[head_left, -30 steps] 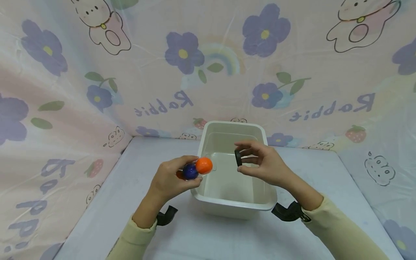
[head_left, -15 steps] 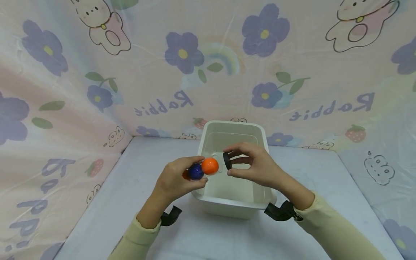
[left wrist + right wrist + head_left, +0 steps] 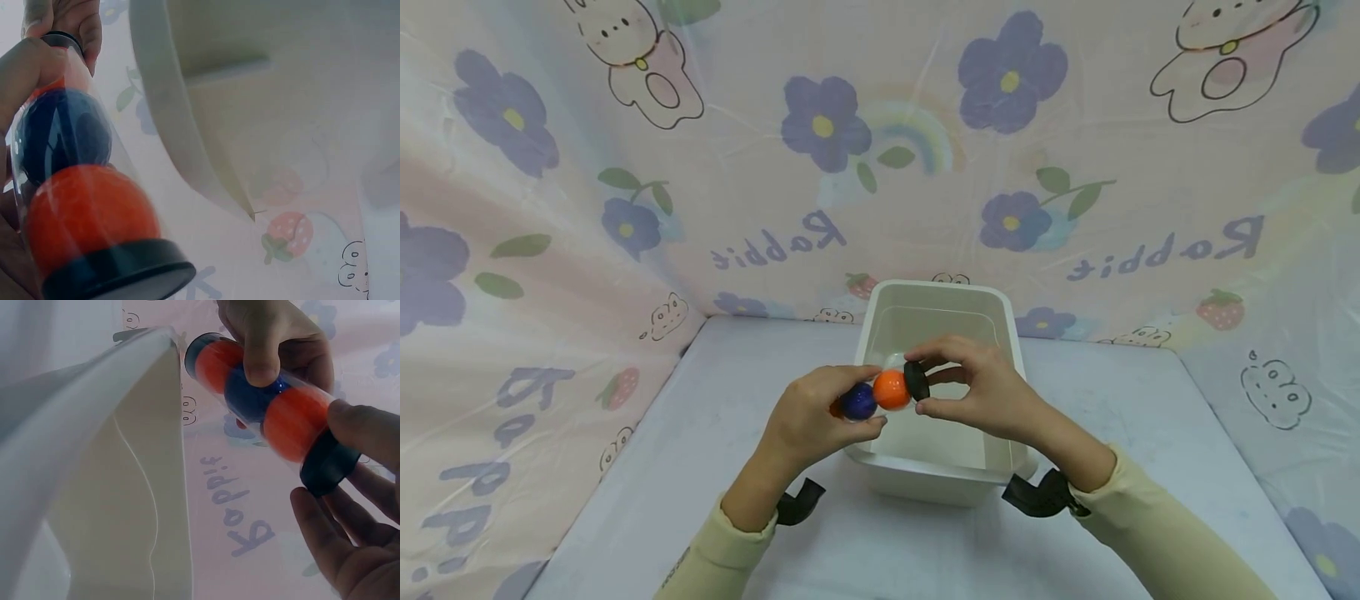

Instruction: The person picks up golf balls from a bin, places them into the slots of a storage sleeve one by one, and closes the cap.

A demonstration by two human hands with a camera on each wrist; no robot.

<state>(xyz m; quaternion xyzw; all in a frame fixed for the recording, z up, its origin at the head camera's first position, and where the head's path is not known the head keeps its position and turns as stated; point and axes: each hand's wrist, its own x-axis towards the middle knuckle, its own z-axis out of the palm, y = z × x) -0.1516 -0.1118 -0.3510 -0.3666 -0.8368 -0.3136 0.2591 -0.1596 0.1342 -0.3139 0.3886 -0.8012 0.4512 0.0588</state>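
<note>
Black plastic shows between the right hand's (image 3: 992, 396) fingertips (image 3: 359, 434): a round cap (image 3: 916, 381), pinched by thumb and forefinger and set against the end of a clear tube (image 3: 872, 398), with the remaining fingers loosely curled below it. The right wrist view shows the cap seated on the tube's mouth just beyond an orange ball (image 3: 294, 425).

The left hand (image 3: 808, 417) curls around the tube's other half, thumb on top and fingers (image 3: 28, 69) underneath, holding it nearly level. Inside the tube lie three balls in a row: an orange one next to the cap, a dark blue ball (image 3: 858, 402) in the middle, and another orange one at the far end, where a second black cap (image 3: 119, 275) closes it.

Both hands hold the tube in the air over the near left part of a white plastic bin (image 3: 1000, 304), above its rim and not touching it. The bin stands on a pale worktop (image 3: 722, 367) with bare surface on either side and in front of it. Flower-printed sheeting (image 3: 820, 125) walls the worktop at the back and on both sides, close behind the bin.
</note>
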